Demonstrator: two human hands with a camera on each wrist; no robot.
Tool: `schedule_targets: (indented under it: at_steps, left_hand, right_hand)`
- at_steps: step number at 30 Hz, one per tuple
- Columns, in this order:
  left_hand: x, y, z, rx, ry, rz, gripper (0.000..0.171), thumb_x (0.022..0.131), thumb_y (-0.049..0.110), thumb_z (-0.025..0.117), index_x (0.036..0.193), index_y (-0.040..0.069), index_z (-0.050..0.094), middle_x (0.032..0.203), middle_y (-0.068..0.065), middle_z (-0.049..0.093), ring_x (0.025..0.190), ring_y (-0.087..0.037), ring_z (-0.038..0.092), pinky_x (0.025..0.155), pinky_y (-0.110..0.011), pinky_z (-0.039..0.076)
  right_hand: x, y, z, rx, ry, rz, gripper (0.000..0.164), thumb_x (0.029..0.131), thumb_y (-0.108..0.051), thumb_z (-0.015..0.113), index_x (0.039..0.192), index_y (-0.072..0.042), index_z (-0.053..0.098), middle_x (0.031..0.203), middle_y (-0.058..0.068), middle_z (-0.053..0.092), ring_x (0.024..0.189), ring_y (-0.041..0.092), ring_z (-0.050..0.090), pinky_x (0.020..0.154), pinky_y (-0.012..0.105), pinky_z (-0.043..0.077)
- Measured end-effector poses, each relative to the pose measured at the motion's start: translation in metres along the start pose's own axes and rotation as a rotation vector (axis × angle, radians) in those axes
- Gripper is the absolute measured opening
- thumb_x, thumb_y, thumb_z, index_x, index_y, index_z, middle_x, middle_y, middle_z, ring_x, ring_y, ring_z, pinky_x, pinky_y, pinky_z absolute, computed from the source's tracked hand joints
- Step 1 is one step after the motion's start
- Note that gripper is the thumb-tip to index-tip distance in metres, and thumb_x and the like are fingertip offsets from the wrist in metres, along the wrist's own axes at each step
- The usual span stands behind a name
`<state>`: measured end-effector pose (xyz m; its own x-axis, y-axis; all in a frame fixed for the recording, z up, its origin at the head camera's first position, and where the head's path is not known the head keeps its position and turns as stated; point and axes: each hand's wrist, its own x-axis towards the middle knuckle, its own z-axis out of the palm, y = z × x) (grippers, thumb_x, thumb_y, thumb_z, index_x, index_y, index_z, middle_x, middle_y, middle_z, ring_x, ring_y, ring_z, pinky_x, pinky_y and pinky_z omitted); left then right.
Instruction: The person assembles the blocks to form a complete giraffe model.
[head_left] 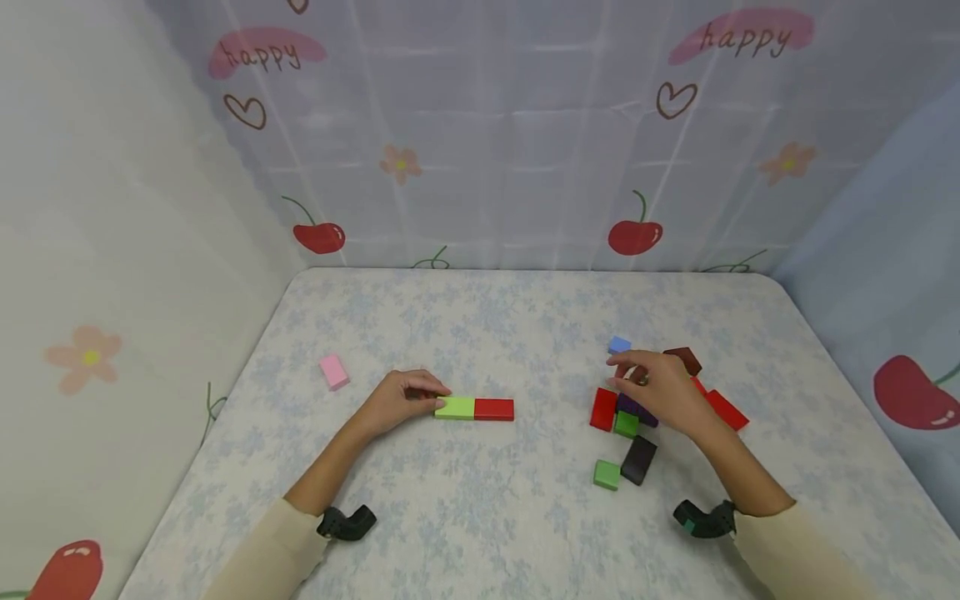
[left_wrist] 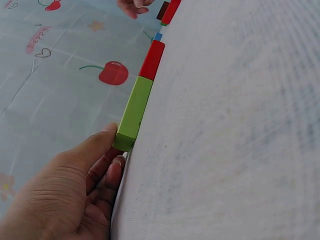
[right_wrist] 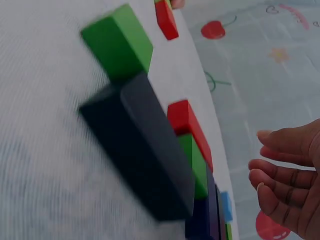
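Observation:
A light green block (head_left: 454,407) lies end to end with a red block (head_left: 493,409) on the table, forming one straight row. My left hand (head_left: 400,403) pinches the light green block's left end between thumb and fingers; the left wrist view shows the thumb (left_wrist: 97,145) against that end. Over the pile on the right hovers my right hand (head_left: 660,385), its fingers loosely bent and apart, holding nothing. Beneath and around it are a red block (head_left: 603,409), a dark purple block (head_left: 636,409), a green block (head_left: 626,424) and a blue block (head_left: 619,344). The hand partly hides the pile.
A pink block (head_left: 333,372) lies alone at the left. Nearer the front of the pile are a black block (head_left: 639,460) and a small green block (head_left: 607,474). Behind the right hand sit a brown block (head_left: 684,359) and another red block (head_left: 727,409). Curtains surround the table (head_left: 480,517).

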<state>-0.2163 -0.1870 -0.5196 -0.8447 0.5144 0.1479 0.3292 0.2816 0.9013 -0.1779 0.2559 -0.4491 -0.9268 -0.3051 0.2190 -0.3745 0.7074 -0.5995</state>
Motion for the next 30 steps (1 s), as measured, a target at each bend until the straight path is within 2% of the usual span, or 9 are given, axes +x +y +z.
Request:
schedule_targets:
  at_steps: [3,8,13,16,19,22,26,30]
  left_hand:
    - [0.0,0.003,0.001,0.012,0.002,-0.001,0.019,0.09,0.006,0.077,0.109,0.005,0.079,0.106,-0.01,0.073,0.089,-0.019,0.064,0.071,-0.025,0.05]
    - [-0.001,0.004,0.002,0.001,-0.008,0.003,0.02,0.09,0.001,0.075,0.11,-0.002,0.077,0.106,-0.015,0.072,0.089,-0.019,0.064,0.072,-0.025,0.051]
    - [-0.002,0.002,0.001,0.014,0.005,-0.005,0.019,0.09,0.007,0.078,0.109,0.005,0.08,0.106,-0.009,0.073,0.089,-0.017,0.063,0.071,-0.026,0.05]
    - [-0.001,-0.001,0.0,0.018,0.012,-0.008,0.019,0.09,0.011,0.079,0.109,0.01,0.08,0.106,-0.004,0.073,0.089,-0.016,0.063,0.071,-0.026,0.05]
    - [0.0,-0.003,-0.001,0.014,0.011,0.003,0.02,0.09,0.01,0.079,0.109,0.009,0.08,0.106,-0.004,0.072,0.089,-0.017,0.062,0.071,-0.026,0.05]
    - [0.002,-0.005,0.0,0.016,0.009,0.01,0.02,0.09,0.008,0.078,0.11,0.006,0.08,0.106,-0.007,0.072,0.088,-0.018,0.062,0.07,-0.025,0.049]
    - [0.003,-0.005,0.001,0.026,0.012,0.009,0.02,0.09,0.006,0.078,0.11,0.004,0.079,0.106,-0.009,0.072,0.086,-0.018,0.061,0.069,-0.025,0.048]
    - [0.001,-0.005,-0.001,0.036,0.006,0.004,0.019,0.09,0.012,0.079,0.109,0.009,0.08,0.105,-0.005,0.073,0.086,-0.017,0.062,0.069,-0.026,0.049]
  right_hand:
    - [-0.01,0.017,-0.012,-0.056,0.003,0.025,0.025,0.088,-0.005,0.079,0.113,-0.001,0.074,0.096,0.01,0.073,0.076,0.022,0.068,0.059,0.028,0.053]
    - [-0.024,0.036,-0.025,-0.156,-0.073,0.071,0.023,0.085,-0.002,0.081,0.107,-0.001,0.075,0.1,0.012,0.074,0.08,0.024,0.065,0.063,0.03,0.05]
    - [-0.026,0.042,-0.03,-0.196,-0.141,0.054,0.027,0.08,0.001,0.083,0.106,-0.001,0.075,0.104,0.013,0.073,0.082,0.024,0.063,0.066,0.038,0.052]
    - [-0.023,0.041,-0.03,-0.225,-0.169,0.028,0.033,0.079,0.003,0.083,0.11,0.001,0.074,0.107,0.015,0.073,0.092,0.03,0.067,0.076,0.048,0.056]
    - [-0.02,0.039,-0.029,-0.26,-0.194,0.018,0.037,0.078,0.002,0.084,0.114,0.003,0.073,0.109,0.017,0.072,0.098,0.035,0.068,0.082,0.054,0.055]
    - [-0.017,0.038,-0.028,-0.282,-0.182,0.018,0.039,0.079,-0.001,0.085,0.115,0.005,0.072,0.108,0.018,0.072,0.092,0.033,0.067,0.08,0.053,0.055]
    - [-0.016,0.036,-0.026,-0.289,-0.122,-0.013,0.041,0.078,-0.004,0.087,0.116,0.004,0.073,0.101,0.015,0.072,0.082,0.025,0.064,0.072,0.045,0.056]
    - [-0.015,0.024,-0.021,-0.228,-0.058,-0.08,0.039,0.078,-0.001,0.086,0.114,0.003,0.073,0.096,0.011,0.07,0.077,0.021,0.065,0.066,0.038,0.057]
